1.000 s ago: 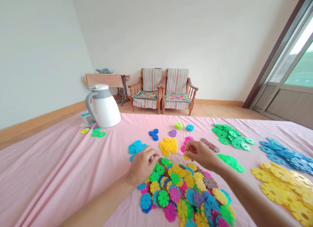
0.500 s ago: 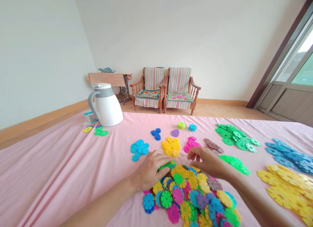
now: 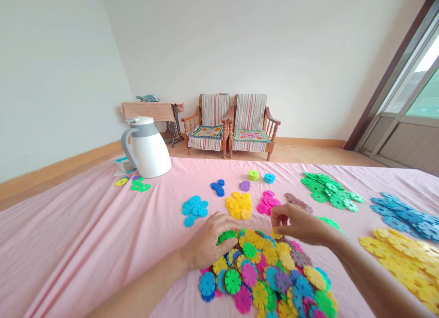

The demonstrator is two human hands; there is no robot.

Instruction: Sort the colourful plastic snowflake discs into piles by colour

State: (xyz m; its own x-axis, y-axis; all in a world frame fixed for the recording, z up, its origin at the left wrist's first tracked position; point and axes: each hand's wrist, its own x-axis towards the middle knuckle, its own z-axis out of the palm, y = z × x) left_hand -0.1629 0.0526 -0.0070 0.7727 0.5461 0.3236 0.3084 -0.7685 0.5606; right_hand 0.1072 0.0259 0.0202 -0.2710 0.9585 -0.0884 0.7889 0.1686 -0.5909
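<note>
A large mixed heap of notched plastic discs point(image 3: 270, 272) lies on the pink cloth point(image 3: 85, 245). My left hand point(image 3: 214, 238) rests at the heap's upper left edge, fingers apart, over green discs point(image 3: 227, 236). At the heap's upper right, my right hand point(image 3: 291, 224) pinches a yellow disc point(image 3: 276, 233). Just beyond are sorted groups: yellow discs point(image 3: 239, 205), pink discs point(image 3: 268, 203), light blue discs point(image 3: 195, 209) and brown discs point(image 3: 298, 202).
Farther right lie green discs point(image 3: 329, 190), blue discs point(image 3: 404, 215) and yellow discs point(image 3: 401, 263). A white jug point(image 3: 151, 151) stands at the back left. Small dark blue point(image 3: 218, 188), purple point(image 3: 244, 186) and lime point(image 3: 254, 175) groups lie behind. Two chairs point(image 3: 250, 114) stand beyond.
My right hand has moved slightly right, and its fingers have closed on a yellow disc. My left hand has stayed almost where it was.
</note>
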